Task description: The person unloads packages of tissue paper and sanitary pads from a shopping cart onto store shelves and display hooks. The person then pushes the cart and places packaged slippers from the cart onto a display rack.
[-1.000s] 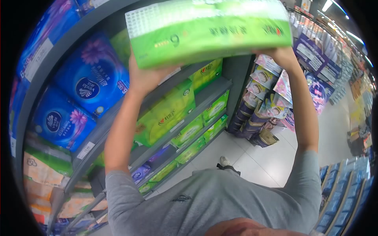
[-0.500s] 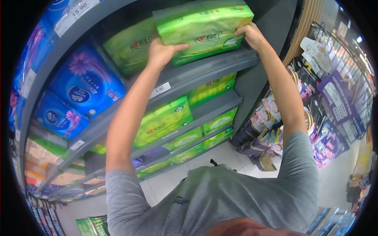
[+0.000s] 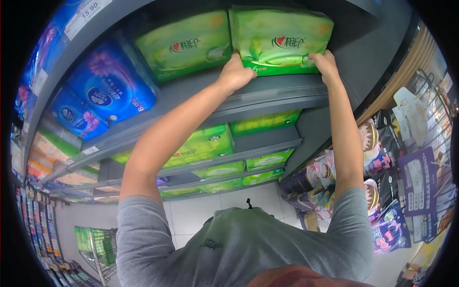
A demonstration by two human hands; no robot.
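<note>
A green tissue pack (image 3: 282,33) with a red heart logo stands on the upper shelf, held at its two sides. My left hand (image 3: 235,74) grips its lower left corner, thumb along the front bottom edge and fingers hidden in the gap. At the lower right side, my right hand (image 3: 325,66) has its thumb on the front, its other fingers partly hidden behind the edge. Just left of it stands a matching green pack (image 3: 186,45), close beside the held one.
Blue tissue packs (image 3: 107,91) fill the shelf to the left. More green packs (image 3: 203,143) sit on lower shelves. A dark side panel (image 3: 370,57) bounds the shelf at right, with hanging packaged goods (image 3: 377,158) beyond. A wire cart (image 3: 98,248) stands lower left.
The held pack has gone from raised and tilted at the shelf front to back on the shelf, beside the matching pack. Both hands moved with it, and the view shifted.
</note>
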